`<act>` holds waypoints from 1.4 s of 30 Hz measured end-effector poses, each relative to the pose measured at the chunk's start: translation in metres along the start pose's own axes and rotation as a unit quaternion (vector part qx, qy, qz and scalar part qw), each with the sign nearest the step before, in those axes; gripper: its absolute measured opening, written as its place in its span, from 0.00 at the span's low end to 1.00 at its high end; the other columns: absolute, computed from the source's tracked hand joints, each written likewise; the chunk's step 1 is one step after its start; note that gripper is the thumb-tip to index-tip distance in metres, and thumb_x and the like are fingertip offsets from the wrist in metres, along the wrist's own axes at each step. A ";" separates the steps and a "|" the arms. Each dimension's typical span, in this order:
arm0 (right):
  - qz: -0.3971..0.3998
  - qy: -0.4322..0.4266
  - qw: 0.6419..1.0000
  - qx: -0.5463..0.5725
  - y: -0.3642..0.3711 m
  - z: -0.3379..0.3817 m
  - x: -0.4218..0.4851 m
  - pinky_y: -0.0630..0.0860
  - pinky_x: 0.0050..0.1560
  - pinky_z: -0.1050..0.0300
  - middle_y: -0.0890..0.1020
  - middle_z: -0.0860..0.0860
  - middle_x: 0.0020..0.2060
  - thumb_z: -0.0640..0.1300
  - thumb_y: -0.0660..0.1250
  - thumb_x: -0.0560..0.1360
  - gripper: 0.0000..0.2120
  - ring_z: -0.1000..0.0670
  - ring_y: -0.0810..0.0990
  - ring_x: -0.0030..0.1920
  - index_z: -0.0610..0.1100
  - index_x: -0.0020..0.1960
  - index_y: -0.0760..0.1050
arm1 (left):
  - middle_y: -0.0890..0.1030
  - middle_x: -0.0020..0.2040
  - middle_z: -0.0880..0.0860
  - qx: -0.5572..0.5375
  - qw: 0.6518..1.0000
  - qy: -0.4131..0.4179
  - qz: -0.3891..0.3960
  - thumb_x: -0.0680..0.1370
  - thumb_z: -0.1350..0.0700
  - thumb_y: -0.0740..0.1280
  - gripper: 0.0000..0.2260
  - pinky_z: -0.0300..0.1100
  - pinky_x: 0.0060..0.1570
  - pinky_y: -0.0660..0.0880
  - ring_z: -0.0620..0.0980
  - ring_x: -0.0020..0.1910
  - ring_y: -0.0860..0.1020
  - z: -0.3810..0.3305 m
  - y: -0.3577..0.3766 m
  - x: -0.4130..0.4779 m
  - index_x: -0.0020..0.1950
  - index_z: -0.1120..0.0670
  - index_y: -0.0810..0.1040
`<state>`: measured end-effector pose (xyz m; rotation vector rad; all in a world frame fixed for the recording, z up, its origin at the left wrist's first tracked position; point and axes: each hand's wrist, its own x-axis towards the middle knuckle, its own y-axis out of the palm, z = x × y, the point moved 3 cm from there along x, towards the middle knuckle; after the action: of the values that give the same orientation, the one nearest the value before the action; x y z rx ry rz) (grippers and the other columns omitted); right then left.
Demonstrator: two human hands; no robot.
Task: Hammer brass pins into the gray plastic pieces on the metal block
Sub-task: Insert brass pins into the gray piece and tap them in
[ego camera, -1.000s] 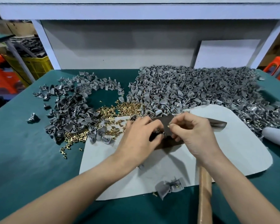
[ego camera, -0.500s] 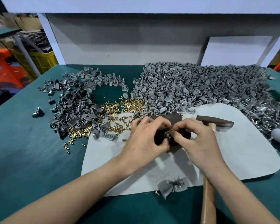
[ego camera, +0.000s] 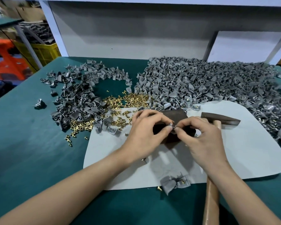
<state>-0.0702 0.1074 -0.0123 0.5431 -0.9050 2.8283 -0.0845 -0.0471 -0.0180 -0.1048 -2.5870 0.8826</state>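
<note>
left hand (ego camera: 146, 133) and right hand (ego camera: 203, 140) meet over the metal block (ego camera: 173, 116), fingers curled in, both pinching one small gray piece (ego camera: 172, 127); hammer (ego camera: 221, 119) lies alongside.

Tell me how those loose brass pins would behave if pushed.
The pins probably roll and scatter: they are small, rounded and already strewn across the table. Being shiny metal, they likely stay stiff but slip from a pinch.

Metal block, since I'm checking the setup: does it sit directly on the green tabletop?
No, the metal block rests on the white mat, which lies over the green tabletop.
</note>
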 end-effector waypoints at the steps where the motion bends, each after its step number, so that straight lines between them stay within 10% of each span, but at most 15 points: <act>1: 0.000 0.012 1.000 0.010 -0.001 -0.001 0.001 0.65 0.46 0.69 0.80 0.58 0.36 0.39 0.73 0.68 0.11 0.56 0.74 0.44 0.55 0.36 0.78 | 0.78 0.48 0.35 -0.005 1.000 0.001 0.021 0.76 0.54 0.70 0.02 0.48 0.69 0.55 0.38 0.60 0.69 -0.001 -0.003 0.005 0.46 0.48 0.82; 8: -0.006 0.127 0.982 0.139 -0.002 -0.010 0.010 0.68 0.46 0.72 0.83 0.53 0.38 0.39 0.76 0.67 0.10 0.61 0.78 0.41 0.51 0.31 0.81 | 0.80 0.53 0.40 -0.001 0.987 0.001 0.161 0.77 0.55 0.69 0.06 0.57 0.70 0.60 0.45 0.65 0.71 -0.006 -0.007 0.038 0.40 0.47 0.81; 15: -0.020 0.148 0.973 0.173 -0.001 -0.011 0.010 0.61 0.41 0.83 0.82 0.46 0.47 0.35 0.75 0.66 0.09 0.75 0.72 0.42 0.47 0.33 0.82 | 0.83 0.53 0.50 -0.070 0.976 -0.019 0.204 0.76 0.60 0.70 0.05 0.39 0.62 0.70 0.44 0.58 0.78 -0.003 -0.005 0.045 0.41 0.57 0.83; 42: 0.033 0.171 0.958 0.229 -0.002 -0.028 0.013 0.69 0.62 0.55 0.83 0.52 0.47 0.44 0.75 0.61 0.02 0.53 0.78 0.58 0.50 0.32 0.84 | 0.84 0.47 0.45 -0.058 0.984 -0.015 0.168 0.76 0.52 0.71 0.07 0.52 0.66 0.68 0.46 0.53 0.80 -0.003 0.000 0.042 0.38 0.43 0.80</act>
<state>-0.0904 0.1253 -0.0277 0.0491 -0.2072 3.0587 -0.1214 -0.0373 -0.0015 -0.5797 -2.6929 0.8486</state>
